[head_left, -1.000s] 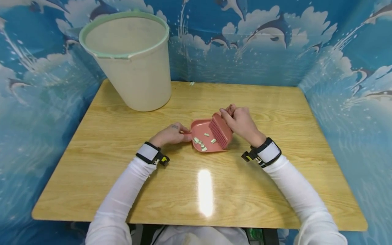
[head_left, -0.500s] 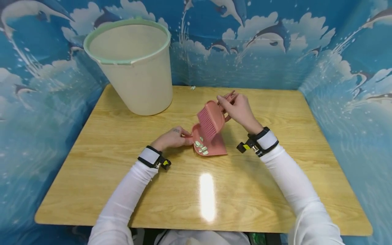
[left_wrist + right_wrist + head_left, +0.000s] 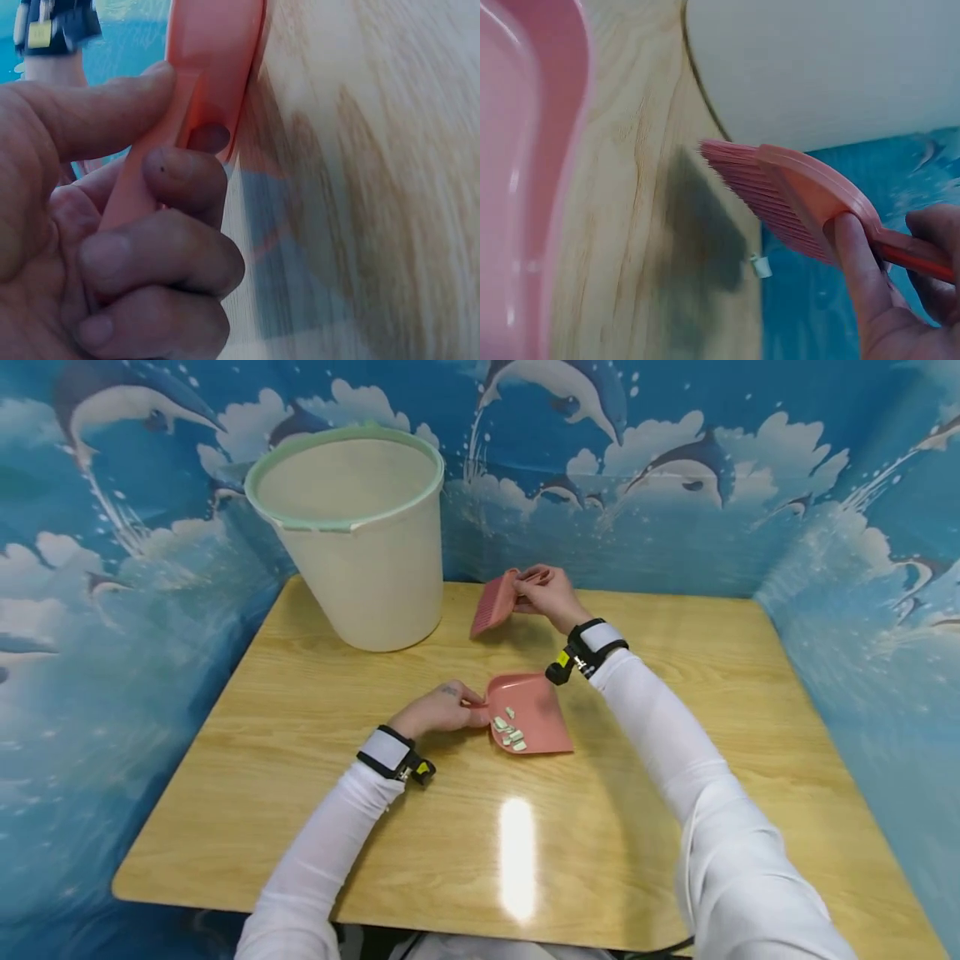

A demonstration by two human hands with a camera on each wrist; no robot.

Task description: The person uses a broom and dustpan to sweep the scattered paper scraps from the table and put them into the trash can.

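My left hand [image 3: 444,708] grips the handle of a pink dustpan [image 3: 542,714], fingers curled round it in the left wrist view. Several pale scraps [image 3: 512,735] lie in the pan near its handle end. Further back, my right hand [image 3: 551,597] holds a small pink brush [image 3: 495,602] by its handle, bristles toward the left. In the right wrist view the brush [image 3: 810,202] is raised over the tabletop, casting a shadow. A small pale scrap [image 3: 760,266] lies at the table's back edge there; in the head view the brush and hand hide that spot.
A tall whitish bucket [image 3: 367,560] with a green rim stands at the table's back left, close to the brush. The wooden table [image 3: 360,843] ends at a dolphin-printed blue curtain [image 3: 675,543] behind and at both sides.
My right hand has lifted the brush out of the dustpan and carried it back toward the table's rear edge. The left hand keeps holding the dustpan. The head view has shifted slightly.
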